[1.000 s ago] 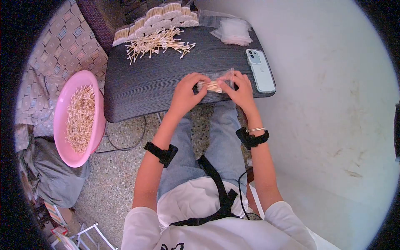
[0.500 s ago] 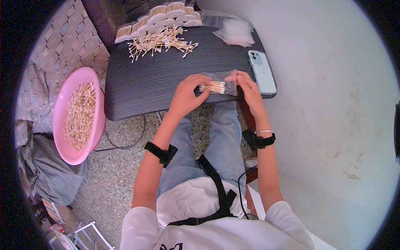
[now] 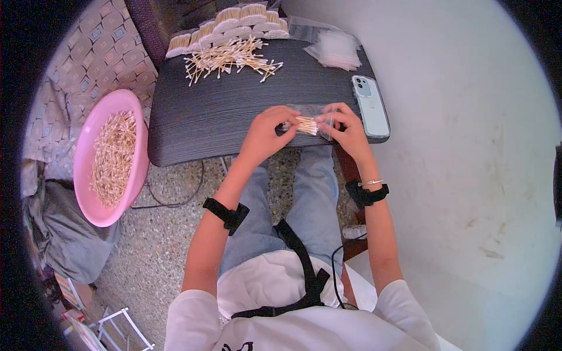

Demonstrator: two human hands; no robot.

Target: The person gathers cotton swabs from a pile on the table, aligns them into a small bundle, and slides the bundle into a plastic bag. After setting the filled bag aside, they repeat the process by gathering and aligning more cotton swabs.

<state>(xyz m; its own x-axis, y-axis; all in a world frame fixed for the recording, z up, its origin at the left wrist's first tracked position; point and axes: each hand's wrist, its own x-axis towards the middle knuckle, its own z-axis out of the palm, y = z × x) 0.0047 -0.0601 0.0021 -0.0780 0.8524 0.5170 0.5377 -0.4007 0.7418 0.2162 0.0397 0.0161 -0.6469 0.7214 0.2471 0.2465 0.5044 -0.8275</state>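
Near the front edge of the dark table, a small bundle of cotton swabs (image 3: 306, 125) lies sideways between my hands, with a clear plastic bag (image 3: 313, 109) around or against it. My left hand (image 3: 272, 128) pinches the left end of the bundle between thumb and fingers. At the bundle's right end, my right hand (image 3: 346, 127) has its thumb and fingers closed on the bag. Whether the swabs lie fully inside the bag is hard to tell.
Loose swabs (image 3: 225, 57) are heaped at the table's (image 3: 193, 126) back, before stacked swab packs (image 3: 237, 23). Empty clear bags (image 3: 336, 50) and a phone (image 3: 372, 108) lie at the right. A pink basin (image 3: 84, 175) of swabs stands left of the table.
My right hand has closed in on the right end of the swabs, its fingers now curled there. The view has shifted slightly.
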